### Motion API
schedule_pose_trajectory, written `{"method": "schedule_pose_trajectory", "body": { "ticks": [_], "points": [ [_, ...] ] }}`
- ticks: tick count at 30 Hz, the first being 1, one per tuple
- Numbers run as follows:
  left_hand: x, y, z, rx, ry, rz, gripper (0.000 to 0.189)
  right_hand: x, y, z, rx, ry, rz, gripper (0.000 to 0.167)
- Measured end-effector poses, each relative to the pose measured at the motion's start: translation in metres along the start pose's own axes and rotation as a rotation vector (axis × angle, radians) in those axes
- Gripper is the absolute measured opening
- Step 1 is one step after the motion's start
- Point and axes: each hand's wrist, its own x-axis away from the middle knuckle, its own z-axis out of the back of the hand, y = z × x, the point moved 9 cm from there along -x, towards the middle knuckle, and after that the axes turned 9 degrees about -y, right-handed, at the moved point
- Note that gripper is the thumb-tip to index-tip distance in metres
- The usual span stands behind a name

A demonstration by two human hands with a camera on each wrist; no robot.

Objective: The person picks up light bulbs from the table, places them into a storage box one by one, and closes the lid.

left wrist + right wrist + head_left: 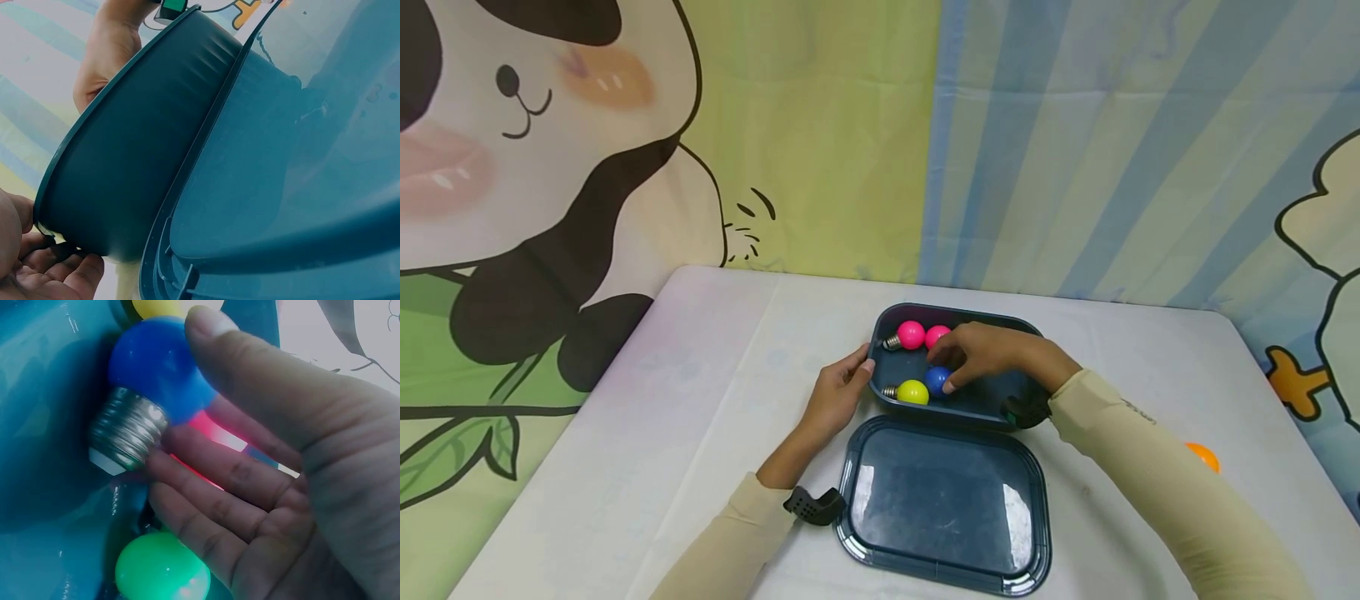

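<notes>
A dark blue-green plastic box (pixel 985 405) stands on the table, and my left hand (pixel 831 398) grips its left end, thumb at the rim and fingers beneath. My right hand (pixel 988 350) reaches inside and pinches a blue light bulb (pixel 153 365) between thumb and fingers; its metal screw base shows in the right wrist view. Left of it in the box lies a yellow bulb (pixel 913 392). Two pink bulbs (pixel 912 335) lie along the far side, one partly behind my right hand. A green bulb (pixel 162 569) appears below my fingers in the right wrist view; the head view hides it.
The box's flat lid (pixel 943 500) lies on the white table (pixel 715 467) just in front of the box. To the right, an orange round thing (pixel 1204 457) is partly covered by my right sleeve. A printed curtain (pixel 820 150) hangs behind the table.
</notes>
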Motion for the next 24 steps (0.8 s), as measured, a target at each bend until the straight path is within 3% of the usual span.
{"method": "schedule_pose_trajectory", "body": {
  "ticks": [5,18,24],
  "points": [
    [0.000,-0.002,0.001,0.022,0.005,0.019,0.047,0.007,-0.003,0.002,-0.027,0.042,0.022,0.051],
    [0.000,-0.005,0.003,0.019,0.002,0.036,0.048,0.048,-0.004,0.018,-0.050,0.262,0.110,0.049],
    [0.001,-0.002,0.002,0.026,0.005,0.012,0.048,0.065,0.002,0.023,-0.077,0.340,0.124,0.044]
  ]
}}
